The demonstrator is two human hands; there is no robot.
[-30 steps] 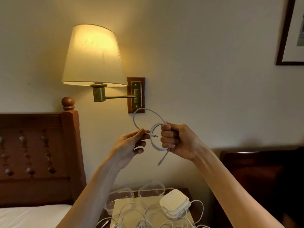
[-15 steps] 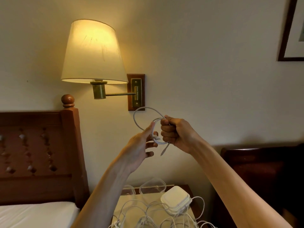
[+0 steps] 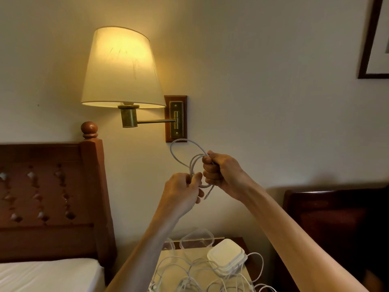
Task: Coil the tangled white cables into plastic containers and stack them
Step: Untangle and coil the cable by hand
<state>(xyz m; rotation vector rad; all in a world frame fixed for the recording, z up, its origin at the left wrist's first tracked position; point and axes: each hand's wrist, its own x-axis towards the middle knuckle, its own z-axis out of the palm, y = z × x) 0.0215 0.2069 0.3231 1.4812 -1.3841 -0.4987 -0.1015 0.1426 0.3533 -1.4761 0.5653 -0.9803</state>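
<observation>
I hold a white cable [image 3: 179, 152] up in front of the wall, looped into a small coil. My right hand [image 3: 219, 171] grips the coil in a fist, and a plug end hangs below it. My left hand [image 3: 183, 190] pinches the coil's lower left side, close against the right hand. Far below, on the nightstand [image 3: 242, 242], lie several tangled white cables [image 3: 189, 275], a stack of white container lids [image 3: 226, 258] and clear plastic containers [image 3: 197, 237]. My left forearm covers part of the containers.
A lit wall lamp [image 3: 122, 68] hangs above and left of my hands on a brass arm. A wooden headboard [image 3: 52, 197] and white mattress [image 3: 48, 275] are at left. A dark wooden chair [image 3: 328, 218] stands at right, a picture frame [image 3: 372, 39] at top right.
My left hand moved in from the left and closed on the coil beside my right hand. The coil has tightened into more loops.
</observation>
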